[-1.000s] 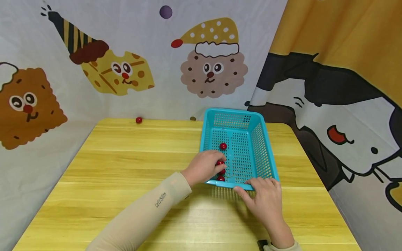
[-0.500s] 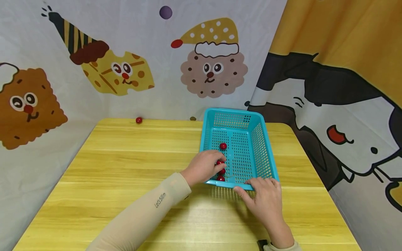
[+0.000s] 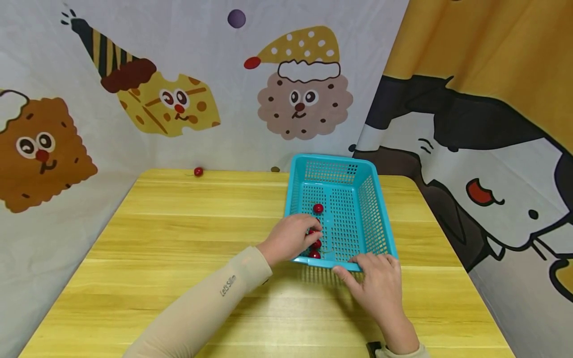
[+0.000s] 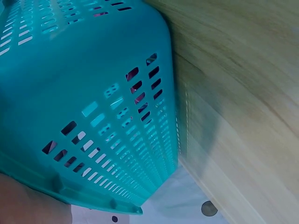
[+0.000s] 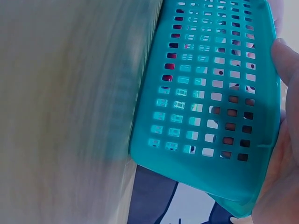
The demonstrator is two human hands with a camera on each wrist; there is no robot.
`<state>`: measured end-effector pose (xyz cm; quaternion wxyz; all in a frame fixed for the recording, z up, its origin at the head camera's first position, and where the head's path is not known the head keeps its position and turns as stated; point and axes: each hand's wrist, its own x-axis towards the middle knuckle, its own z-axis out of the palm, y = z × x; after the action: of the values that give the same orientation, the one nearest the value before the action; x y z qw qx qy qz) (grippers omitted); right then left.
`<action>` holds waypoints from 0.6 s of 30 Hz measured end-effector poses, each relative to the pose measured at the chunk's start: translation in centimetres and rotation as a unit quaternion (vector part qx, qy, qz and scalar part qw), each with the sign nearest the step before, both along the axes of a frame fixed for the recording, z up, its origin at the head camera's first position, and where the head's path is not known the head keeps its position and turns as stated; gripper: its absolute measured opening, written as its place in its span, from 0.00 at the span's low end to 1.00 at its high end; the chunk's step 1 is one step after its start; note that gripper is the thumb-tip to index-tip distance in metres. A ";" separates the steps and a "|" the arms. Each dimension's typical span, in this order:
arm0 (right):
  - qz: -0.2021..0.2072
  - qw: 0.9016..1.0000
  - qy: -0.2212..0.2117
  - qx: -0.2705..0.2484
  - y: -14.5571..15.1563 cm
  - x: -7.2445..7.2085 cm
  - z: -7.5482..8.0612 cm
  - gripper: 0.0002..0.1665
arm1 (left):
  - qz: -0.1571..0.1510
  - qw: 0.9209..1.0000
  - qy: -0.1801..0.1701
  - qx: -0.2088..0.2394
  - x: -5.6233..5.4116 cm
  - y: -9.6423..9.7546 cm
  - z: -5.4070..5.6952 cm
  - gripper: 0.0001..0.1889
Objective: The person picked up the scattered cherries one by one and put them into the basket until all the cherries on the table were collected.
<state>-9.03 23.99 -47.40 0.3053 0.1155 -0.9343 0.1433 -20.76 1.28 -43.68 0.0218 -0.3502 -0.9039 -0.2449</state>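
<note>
A blue perforated plastic basket (image 3: 329,263) stands on the wooden table, with several red cherries in it. My left hand (image 3: 291,237) reaches over the basket's left rim. Its fingers and thumb pinch a cherry (image 3: 312,231), partly hidden by them. Just below, two cherries lie near the front left corner, one of them (image 3: 315,254) with a visible stem. Farther back rests another cherry (image 3: 318,209). My right hand (image 3: 378,286) grips the front rim near the right corner, thumb outside and fingers over the edge. The right wrist view shows that hand (image 5: 285,154) beside the basket wall (image 5: 201,163).
Near the table's back edge, left of the basket, lies a lone cherry (image 3: 198,171) with a stem. Behind the table (image 3: 188,238) hangs a white cloth (image 3: 188,44) with cartoon prints. A yellow, black and white curtain (image 3: 483,49) hangs on the right.
A sliver of red now shows just above the fingertips of my left hand, which have shifted very slightly. My right hand and the basket stay where they were.
</note>
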 end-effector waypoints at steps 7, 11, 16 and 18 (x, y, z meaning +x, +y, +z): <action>0.002 1.000 0.005 0.002 0.0 0.1 -0.1 0.39 | -0.003 1.000 0.010 0.001 0.2 0.0 -0.1 0.11; 0.003 1.000 0.006 0.000 -0.1 0.2 0.0 0.38 | -0.005 1.000 0.014 0.005 0.2 -0.1 -0.2 0.11; 0.003 1.000 0.006 -0.001 -0.1 0.2 0.0 0.37 | -0.004 1.000 0.016 0.015 0.3 -0.1 -0.2 0.10; 0.003 1.000 0.005 -0.002 -0.1 0.2 0.0 0.37 | -0.004 1.000 0.015 0.022 0.3 -0.2 -0.1 0.10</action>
<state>-8.78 23.92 -47.36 0.3098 0.1183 -0.9322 0.1450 -20.46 1.11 -43.82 0.0418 -0.3564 -0.8966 -0.2596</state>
